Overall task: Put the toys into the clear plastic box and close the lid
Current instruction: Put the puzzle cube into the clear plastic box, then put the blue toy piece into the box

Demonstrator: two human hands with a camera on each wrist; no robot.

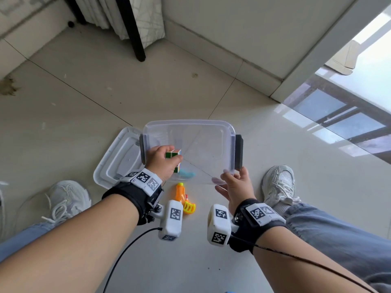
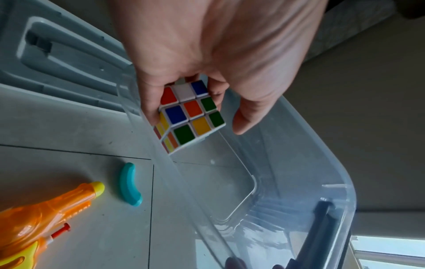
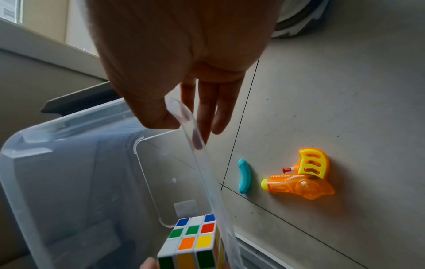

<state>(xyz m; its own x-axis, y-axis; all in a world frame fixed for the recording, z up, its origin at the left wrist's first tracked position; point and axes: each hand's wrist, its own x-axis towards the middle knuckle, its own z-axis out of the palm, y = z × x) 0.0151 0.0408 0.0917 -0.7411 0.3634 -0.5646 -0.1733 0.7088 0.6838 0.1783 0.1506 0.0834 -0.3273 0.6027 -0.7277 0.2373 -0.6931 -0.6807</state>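
The clear plastic box (image 1: 190,123) stands open on the floor tiles, its inside bare. Its lid (image 1: 114,163) lies flat to the left, partly under the box. My left hand (image 1: 171,157) grips a colour cube (image 1: 176,152) above the box's near left part, inside the rim. In the left wrist view the cube (image 2: 190,116) hangs between fingers and thumb. My right hand (image 1: 231,175) pinches the box's near right rim (image 3: 195,138), thumb inside, fingers outside. An orange water gun (image 1: 182,196) and a teal curved piece (image 3: 244,176) lie on the floor just before the box.
My two white shoes (image 1: 65,199) (image 1: 279,182) flank the box, knees in blue jeans below. A black furniture leg (image 1: 135,39) and curtain stand far back. A wall skirting and a glass door (image 1: 338,115) run along the right.
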